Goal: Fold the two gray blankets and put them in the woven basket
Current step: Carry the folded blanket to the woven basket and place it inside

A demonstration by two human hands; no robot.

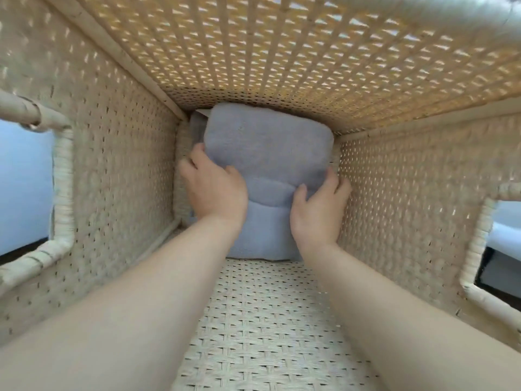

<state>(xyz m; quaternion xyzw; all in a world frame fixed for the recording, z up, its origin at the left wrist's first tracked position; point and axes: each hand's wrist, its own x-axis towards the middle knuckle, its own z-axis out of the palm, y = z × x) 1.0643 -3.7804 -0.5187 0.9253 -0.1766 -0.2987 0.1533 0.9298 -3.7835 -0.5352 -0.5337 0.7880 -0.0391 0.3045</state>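
Folded blanket [267, 148], plush grey with rounded corners, lies at the bottom of the rigid open-weave basket [118, 165], little room either side. Left hand [214, 190] and right hand [318, 210] grip its side edges, thumbs on top.

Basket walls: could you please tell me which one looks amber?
The far wall, beyond the blanket: light glows through its weave, while the other three look pale.

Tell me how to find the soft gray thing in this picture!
Look down inside the big woven basket, right to its bottom. There, held between the left hand and the right hand, sits a folded gray blanket. It is the only soft, gray, puffy thing; everything around it is pale weave.
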